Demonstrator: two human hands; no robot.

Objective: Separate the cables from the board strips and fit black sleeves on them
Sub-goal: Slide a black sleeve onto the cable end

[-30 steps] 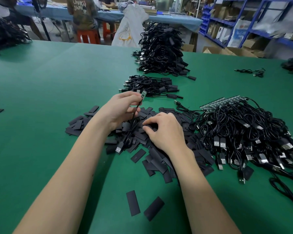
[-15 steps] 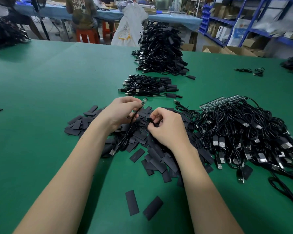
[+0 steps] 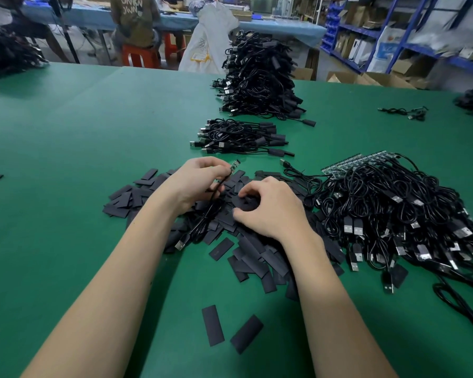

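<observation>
Head view: the left hand (image 3: 195, 178) pinches one black cable (image 3: 202, 219) just below its small circuit board (image 3: 235, 165), above the sleeve pile (image 3: 251, 257). The right hand (image 3: 271, 208), fingers curled, presses on one black sleeve (image 3: 245, 203). Two loose sleeves (image 3: 213, 325) lie nearer on the green surface (image 3: 66, 214). Unsorted cables (image 3: 393, 214) lie right.

Plain green desk (image 3: 66, 159). Matt black sleeves (image 3: 246, 252) in a heap; glossy black cables (image 3: 393, 208) with silver plug ends. Green board strips (image 3: 347, 165) dotted with small pale marks. Orange stool (image 3: 139, 55), blue shelving (image 3: 393, 31), pale blue cloth on far table (image 3: 271, 25), brown cardboard boxes (image 3: 366, 77).
</observation>
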